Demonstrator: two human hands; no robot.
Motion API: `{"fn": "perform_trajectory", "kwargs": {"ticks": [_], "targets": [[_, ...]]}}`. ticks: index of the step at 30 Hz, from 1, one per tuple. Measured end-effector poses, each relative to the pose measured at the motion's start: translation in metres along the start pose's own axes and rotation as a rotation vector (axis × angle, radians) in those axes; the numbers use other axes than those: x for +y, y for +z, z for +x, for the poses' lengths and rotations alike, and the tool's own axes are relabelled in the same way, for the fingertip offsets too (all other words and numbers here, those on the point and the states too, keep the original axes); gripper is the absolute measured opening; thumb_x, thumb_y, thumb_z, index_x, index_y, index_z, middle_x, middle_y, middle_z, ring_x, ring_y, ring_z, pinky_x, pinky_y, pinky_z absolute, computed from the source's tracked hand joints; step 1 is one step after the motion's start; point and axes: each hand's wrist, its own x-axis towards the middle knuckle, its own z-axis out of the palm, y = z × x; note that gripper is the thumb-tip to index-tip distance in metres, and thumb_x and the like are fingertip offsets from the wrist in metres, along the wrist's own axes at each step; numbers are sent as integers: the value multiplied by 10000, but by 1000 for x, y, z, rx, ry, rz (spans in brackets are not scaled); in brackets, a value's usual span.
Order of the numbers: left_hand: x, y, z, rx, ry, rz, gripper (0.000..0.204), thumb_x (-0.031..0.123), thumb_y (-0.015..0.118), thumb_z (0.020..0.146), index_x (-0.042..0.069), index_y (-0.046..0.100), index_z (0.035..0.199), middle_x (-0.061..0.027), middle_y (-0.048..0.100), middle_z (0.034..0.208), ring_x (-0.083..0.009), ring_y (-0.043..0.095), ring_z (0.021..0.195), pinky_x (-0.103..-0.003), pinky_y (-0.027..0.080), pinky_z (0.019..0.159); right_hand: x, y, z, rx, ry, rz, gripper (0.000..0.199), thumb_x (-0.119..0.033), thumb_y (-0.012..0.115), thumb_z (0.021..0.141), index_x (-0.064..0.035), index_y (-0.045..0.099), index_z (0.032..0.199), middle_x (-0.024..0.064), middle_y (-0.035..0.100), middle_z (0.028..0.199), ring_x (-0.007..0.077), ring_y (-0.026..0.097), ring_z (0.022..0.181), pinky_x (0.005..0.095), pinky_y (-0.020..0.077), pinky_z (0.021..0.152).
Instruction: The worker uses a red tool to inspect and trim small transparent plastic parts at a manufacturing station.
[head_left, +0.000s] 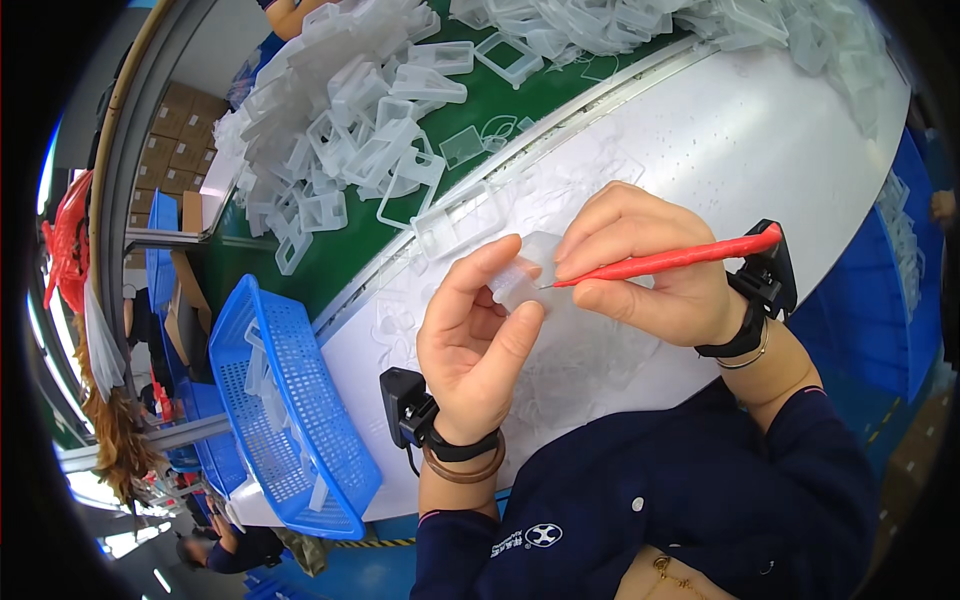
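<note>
Trimming looks underway: the left hand [475, 335] pinches a translucent plastic part [527, 272] while the right hand [650, 270], at three o'clock, grips a red-handled trimming knife [668, 261], needing careful edge strokes.

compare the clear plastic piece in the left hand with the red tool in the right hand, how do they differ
The plastic piece is translucent and colourless; the red tool is opaque red. The plastic piece is short and blocky; the red tool is long and thin, ending in a fine metal tip. The left hand pinches the plastic piece between thumb and fingers; the right hand holds the red tool like a pen. Both are held above the white table, with the tip at the piece.
</note>
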Motion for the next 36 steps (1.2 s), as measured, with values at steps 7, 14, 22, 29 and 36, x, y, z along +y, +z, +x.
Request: {"fn": "perform_trajectory", "kwargs": {"ticks": [7,14,22,29,36], "targets": [[-5,-5,1,-68,70,280,429,-77,562,779,-66,462,1196,-94,507,1065,-154,507,988,-268,394,854,2,5,-3,-61,-155,-295,151,-94,706,691,-45,619,804,64,604,817,220,573,740,295,460,625],[0,-3,5,1,-118,71,447,-58,602,726,-58,452,1147,-124,520,1054,-174,521,932,-274,428,811,16,-18,4,171,-509,-784,256,-101,666,625,-30,610,864,94,597,812,241,587,675,319,486,557],[0,-10,4,11,-286,-12,347,11,593,780,-50,486,1104,-131,569,957,-150,551,788,-245,469,653,7,-33,8,30,120,-139,73,-61,664,749,-26,634,806,99,618,847,178,577,856,293,447,749],[-1,1,0,74,-194,286,232,64,602,833,-37,579,1041,-71,613,850,-106,573,729,-209,458,649,2,1,-5,73,119,44,103,-89,665,765,-48,658,859,87,573,937,166,557,829,280,444,742],[-5,1,-1,72,-117,448,212,41,629,794,-18,614,997,-91,630,849,-125,583,744,-227,444,677,6,2,-7,25,93,12,113,-94,652,783,-39,642,880,104,565,967,154,552,811,262,447,703]]}}
